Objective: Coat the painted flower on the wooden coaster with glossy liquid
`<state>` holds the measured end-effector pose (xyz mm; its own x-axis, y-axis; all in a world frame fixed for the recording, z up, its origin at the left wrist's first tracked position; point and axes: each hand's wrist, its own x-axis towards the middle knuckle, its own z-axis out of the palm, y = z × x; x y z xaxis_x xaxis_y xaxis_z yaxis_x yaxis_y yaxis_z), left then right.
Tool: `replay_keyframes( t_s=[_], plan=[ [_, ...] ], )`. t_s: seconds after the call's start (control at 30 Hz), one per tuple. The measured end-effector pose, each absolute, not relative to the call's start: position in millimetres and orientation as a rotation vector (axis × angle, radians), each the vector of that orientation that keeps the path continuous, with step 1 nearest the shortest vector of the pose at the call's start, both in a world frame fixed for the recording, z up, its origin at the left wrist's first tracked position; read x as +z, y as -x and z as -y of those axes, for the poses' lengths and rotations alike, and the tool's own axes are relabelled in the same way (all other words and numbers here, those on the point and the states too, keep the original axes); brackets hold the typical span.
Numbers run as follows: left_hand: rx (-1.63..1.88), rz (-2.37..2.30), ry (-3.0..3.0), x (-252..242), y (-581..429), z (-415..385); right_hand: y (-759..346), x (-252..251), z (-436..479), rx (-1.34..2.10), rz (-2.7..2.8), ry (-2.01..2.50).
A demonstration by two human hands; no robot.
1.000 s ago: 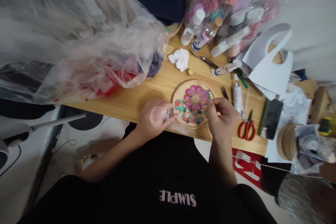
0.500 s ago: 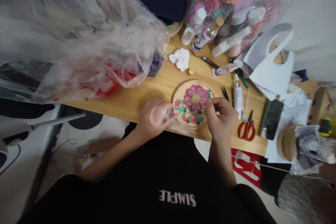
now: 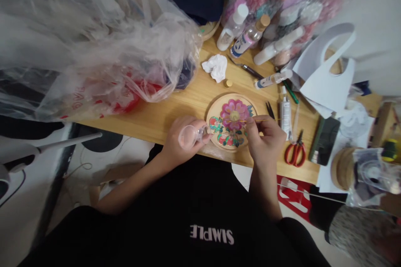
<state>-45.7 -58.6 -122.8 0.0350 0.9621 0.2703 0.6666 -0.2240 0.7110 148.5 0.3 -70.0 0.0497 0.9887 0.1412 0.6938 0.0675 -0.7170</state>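
A round wooden plaque (image 3: 214, 108) bears a raised pink flower (image 3: 234, 113) with red and green shapes around it, and lies at the table's front edge. Left of it, my left hand (image 3: 180, 139) is closed around a small clear cup (image 3: 187, 137). A small shiny clear piece (image 3: 203, 132) shows at those fingertips; whether it belongs to the cup I cannot tell. My right hand (image 3: 266, 139) pinches a thin gold-coloured stick (image 3: 239, 121) between thumb and forefinger. The stick points left across the flower; whether its tip touches the surface is unclear.
Behind lie a crumpled tissue (image 3: 216, 67), a gold cap (image 3: 229, 83) and several bottles (image 3: 247, 41). Red-handled pliers (image 3: 295, 154), a glue tube (image 3: 285, 117) and a phone (image 3: 326, 139) lie right. Large plastic bags (image 3: 125, 50) fill the left. Another person's grey sleeve (image 3: 360, 229) shows lower right.
The view has shifted slightly. The stick's tip reaches a little further left over the flower; both hands keep their grips and nearly the same places.
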Motion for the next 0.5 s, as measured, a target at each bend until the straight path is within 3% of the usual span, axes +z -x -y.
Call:
replay_keyframes(
  t_s=[0.5],
  plan=[
    [1.088, -1.668, -2.013, -122.1, 45.2, 57.2, -157.1, -72.2, 5.3, 0.643, 1.578, 1.617]
  ],
)
